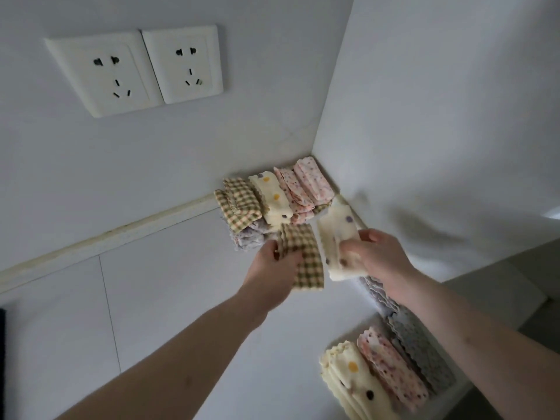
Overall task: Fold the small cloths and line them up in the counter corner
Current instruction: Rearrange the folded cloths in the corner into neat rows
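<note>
Folded small cloths lie side by side in the counter corner: a green checked cloth, a cream dotted cloth, two pink speckled cloths, and a lilac cloth in front of them. My left hand grips a folded green checked cloth just in front of that row. My right hand holds a folded cream dotted cloth close to the side wall.
Near the front right edge lies another group of folded cloths: cream dotted, pink speckled, lilac. Two wall sockets sit on the back wall. The side wall closes the corner at the right. A dark object shows at the left edge.
</note>
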{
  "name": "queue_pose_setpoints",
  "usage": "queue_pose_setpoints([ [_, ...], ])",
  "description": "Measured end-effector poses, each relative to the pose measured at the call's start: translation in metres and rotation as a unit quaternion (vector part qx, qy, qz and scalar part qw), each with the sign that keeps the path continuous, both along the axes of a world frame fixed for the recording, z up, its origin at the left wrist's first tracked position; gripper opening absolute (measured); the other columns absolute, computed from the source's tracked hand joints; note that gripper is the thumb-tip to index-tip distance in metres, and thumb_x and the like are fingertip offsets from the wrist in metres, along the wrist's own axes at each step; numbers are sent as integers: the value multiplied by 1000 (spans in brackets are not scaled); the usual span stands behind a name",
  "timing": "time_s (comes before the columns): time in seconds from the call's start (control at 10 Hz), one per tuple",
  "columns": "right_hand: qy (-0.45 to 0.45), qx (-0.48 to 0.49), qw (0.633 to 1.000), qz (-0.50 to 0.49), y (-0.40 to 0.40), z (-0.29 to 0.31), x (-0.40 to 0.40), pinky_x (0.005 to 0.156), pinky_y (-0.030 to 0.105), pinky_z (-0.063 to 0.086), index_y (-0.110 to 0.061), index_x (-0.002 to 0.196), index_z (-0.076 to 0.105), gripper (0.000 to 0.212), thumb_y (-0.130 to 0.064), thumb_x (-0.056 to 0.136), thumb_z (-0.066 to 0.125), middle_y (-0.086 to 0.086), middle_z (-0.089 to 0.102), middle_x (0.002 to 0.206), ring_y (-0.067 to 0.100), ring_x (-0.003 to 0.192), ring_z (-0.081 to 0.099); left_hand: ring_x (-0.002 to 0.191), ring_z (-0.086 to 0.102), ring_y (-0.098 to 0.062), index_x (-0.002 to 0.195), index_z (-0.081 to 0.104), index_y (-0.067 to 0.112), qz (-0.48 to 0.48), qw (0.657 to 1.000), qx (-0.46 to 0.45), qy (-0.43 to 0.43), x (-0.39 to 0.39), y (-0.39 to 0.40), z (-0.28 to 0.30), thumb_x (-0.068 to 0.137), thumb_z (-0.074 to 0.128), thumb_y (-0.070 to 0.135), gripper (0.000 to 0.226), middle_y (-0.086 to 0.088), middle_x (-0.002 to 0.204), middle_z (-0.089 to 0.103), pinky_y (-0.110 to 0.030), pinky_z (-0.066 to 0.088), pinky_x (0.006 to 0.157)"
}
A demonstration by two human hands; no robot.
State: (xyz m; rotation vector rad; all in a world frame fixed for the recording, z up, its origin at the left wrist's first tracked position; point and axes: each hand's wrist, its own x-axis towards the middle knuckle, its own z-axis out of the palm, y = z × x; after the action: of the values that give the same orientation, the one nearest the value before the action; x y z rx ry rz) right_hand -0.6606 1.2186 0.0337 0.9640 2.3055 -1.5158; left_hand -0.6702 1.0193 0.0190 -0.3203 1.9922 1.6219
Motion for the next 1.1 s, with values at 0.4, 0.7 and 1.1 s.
queue_pose_setpoints([
  [0.4,115,-60,990,-62,-6,15,-138,40,10,36,-20,102,61,19,-4,93,61,-2,58,76,0,45,52,103,66,-28,126,55,16,62,995,-54,59,-157,42,25,85,56,37,46,-6,115,66,-47,55,96],
  [0.7,105,38,993,-33,-17,-11,-169,96,31,50,-13,127,68,32,-16,96,60,-2,63,99,21,102,63,135,43,-31,146,27,4,-8,981,-189,51,-172,54,-4,97,53,26,59,-12,148,38,-41,37,115],
  [1.1,156,264,945,109,-6,-27,-115,94,35,49,-16,110,72,25,-16,96,52,1,69,119,24,115,60,144,24,-23,138,54,30,-253,812,-377,367,-128,38,-11,98,44,30,41,4,154,40,-43,17,121],
])
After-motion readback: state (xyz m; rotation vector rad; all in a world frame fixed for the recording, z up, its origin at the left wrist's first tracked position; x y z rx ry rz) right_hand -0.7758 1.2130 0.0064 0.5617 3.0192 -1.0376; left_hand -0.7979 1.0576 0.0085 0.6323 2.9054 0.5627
